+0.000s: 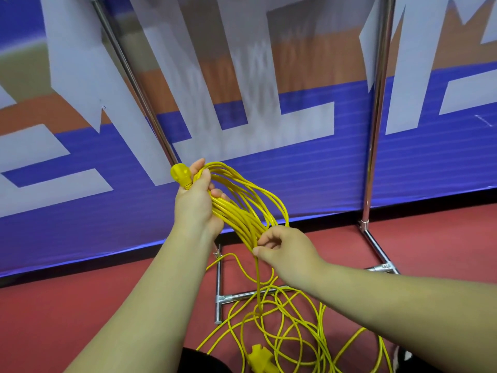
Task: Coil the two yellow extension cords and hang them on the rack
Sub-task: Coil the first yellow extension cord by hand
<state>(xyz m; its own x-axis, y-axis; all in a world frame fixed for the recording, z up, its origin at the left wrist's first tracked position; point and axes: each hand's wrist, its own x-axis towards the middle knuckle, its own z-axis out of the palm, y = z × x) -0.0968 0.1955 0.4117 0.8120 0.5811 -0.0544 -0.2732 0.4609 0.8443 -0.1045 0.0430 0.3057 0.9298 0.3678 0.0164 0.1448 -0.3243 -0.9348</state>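
Nearest us, at six o'clock, loose yellow extension cord (pixel 282 319) lies in overlapping loops on the red floor (pixel 80 305), with a chunky yellow socket end (pixel 259 359) at the bottom edge; whether this heap is one cord or two we cannot tell; above it our left hand (pixel 197 203) is closed round a bundle of finished yellow coils (pixel 242 211), fingers wrapped about the gathered strands, a yellow moulded plug (pixel 181 175) sticking out at its ten o'clock; our right hand (pixel 285 247), at four o'clock from the left, pinches a single strand between thumb and curled fingers, and that strand drops straight to the heap; the chrome tube rack (pixel 379 103) stands beyond, uprights at eleven and one o'clock, before a blue, white and orange banner (pixel 295 170); its T-shaped chrome foot (pixel 218 292) has cord lying across it; nothing hangs on the visible part of the rack, so we judge coiling is only partly done; the risks, as we see them: crossed floor loops could draw up into a knot; the strand could catch on the foot and tug the rack; and the growing bundle could spill from the left hand if its grip slackens.
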